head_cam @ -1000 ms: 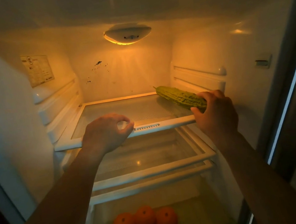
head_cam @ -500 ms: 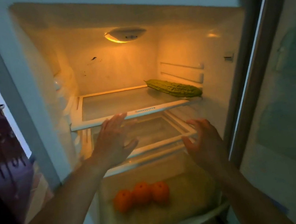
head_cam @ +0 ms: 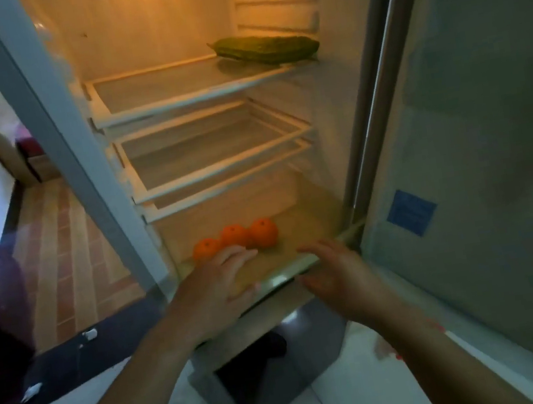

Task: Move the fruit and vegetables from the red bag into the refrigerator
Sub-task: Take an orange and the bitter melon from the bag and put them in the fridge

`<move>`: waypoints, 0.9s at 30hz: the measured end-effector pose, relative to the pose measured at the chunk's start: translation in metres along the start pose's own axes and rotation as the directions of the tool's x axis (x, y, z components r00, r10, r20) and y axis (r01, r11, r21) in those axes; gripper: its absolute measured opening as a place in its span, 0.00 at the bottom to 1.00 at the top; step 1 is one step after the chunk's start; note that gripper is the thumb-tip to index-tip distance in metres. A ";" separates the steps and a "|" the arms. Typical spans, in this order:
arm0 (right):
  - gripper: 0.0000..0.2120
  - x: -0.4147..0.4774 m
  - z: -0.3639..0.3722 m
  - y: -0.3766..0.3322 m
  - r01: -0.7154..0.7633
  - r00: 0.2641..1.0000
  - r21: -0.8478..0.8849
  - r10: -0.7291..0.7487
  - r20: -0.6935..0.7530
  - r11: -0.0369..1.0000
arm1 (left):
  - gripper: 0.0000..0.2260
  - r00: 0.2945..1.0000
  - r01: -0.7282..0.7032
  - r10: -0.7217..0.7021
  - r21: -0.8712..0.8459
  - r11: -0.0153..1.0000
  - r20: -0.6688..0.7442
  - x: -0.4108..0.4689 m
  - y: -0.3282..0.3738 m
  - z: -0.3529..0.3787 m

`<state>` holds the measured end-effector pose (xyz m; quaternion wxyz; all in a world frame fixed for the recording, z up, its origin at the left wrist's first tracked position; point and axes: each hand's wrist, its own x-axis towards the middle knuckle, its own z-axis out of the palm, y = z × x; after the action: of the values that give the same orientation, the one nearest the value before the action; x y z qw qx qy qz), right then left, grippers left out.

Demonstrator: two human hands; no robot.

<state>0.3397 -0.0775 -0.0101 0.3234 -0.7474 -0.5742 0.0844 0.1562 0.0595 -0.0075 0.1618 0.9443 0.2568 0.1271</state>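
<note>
The refrigerator stands open, lit inside. A green bitter gourd (head_cam: 266, 48) lies on the top glass shelf (head_cam: 151, 91) at the right. Three oranges (head_cam: 236, 237) sit in a row on the fridge floor (head_cam: 307, 227). My left hand (head_cam: 217, 287) hovers open at the fridge's front edge, fingers spread just in front of the oranges, holding nothing. Beside it, my right hand (head_cam: 338, 272) is also open and empty over the front lip. The red bag is not clearly visible.
The fridge door (head_cam: 478, 149) stands open at the right, with a blue sticker (head_cam: 411, 212). Two bare shelves (head_cam: 212, 151) sit below the top one. Tiled floor (head_cam: 68, 252) lies at the left, and a grey open box (head_cam: 265, 364) stands below the fridge.
My right hand has let go of the bitter gourd on the top shelf. Both hands have pulled back and dropped to the fridge's bottom edge, and my view has tilted down.
</note>
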 end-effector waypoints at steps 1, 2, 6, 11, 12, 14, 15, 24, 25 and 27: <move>0.21 -0.015 0.008 0.003 -0.021 0.999 0.009 0.021 0.026 1.000 | 0.34 1.000 0.017 -0.017 -0.009 1.000 0.021 -0.013 0.001 0.008; 0.21 -0.030 0.014 0.006 -0.032 0.999 0.015 0.031 0.042 0.999 | 0.34 0.999 0.032 -0.032 -0.021 0.999 0.040 -0.025 0.003 0.015; 0.18 -0.081 0.029 0.017 -0.099 0.992 0.024 0.097 0.080 0.995 | 0.29 0.989 0.060 -0.047 -0.086 0.994 0.143 -0.060 0.017 0.042; 0.19 -0.139 0.037 0.029 -0.198 0.971 0.014 0.195 0.139 0.980 | 0.21 0.981 0.048 -0.023 -0.124 0.991 0.190 -0.081 0.033 0.074; 0.19 -0.150 0.034 0.032 -0.221 0.966 0.014 0.216 0.142 0.975 | 0.21 0.975 0.035 -0.010 -0.112 0.993 0.222 -0.079 0.039 0.080; 0.20 -0.171 0.025 0.040 -0.253 0.954 -0.005 0.250 0.165 0.968 | 0.20 0.957 0.004 0.015 -0.063 0.998 0.290 -0.075 0.052 0.093; 0.20 -0.183 0.020 0.045 -0.269 0.947 -0.020 0.268 0.180 0.963 | 0.20 0.947 -0.015 0.026 -0.038 0.999 0.320 -0.073 0.060 0.099; 0.21 -0.299 -0.049 0.130 -0.433 0.889 -0.043 0.434 0.147 0.901 | 0.26 0.843 -0.110 0.097 -0.006 0.994 0.530 -0.066 0.188 0.175; 0.21 -0.314 -0.060 0.142 -0.436 0.887 -0.053 0.439 0.145 0.898 | 0.25 0.831 -0.123 0.107 -0.007 0.992 0.546 -0.067 0.210 0.186; 0.20 -0.349 -0.087 0.167 -0.447 0.881 -0.066 0.452 0.142 0.892 | 0.23 0.815 -0.128 0.134 -0.050 0.990 0.563 -0.072 0.258 0.210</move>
<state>0.4033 -0.4514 -0.1252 0.2383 -0.8563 -0.4095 0.2054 0.2780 -0.2389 -0.1151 0.2261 0.9541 0.1310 -0.1461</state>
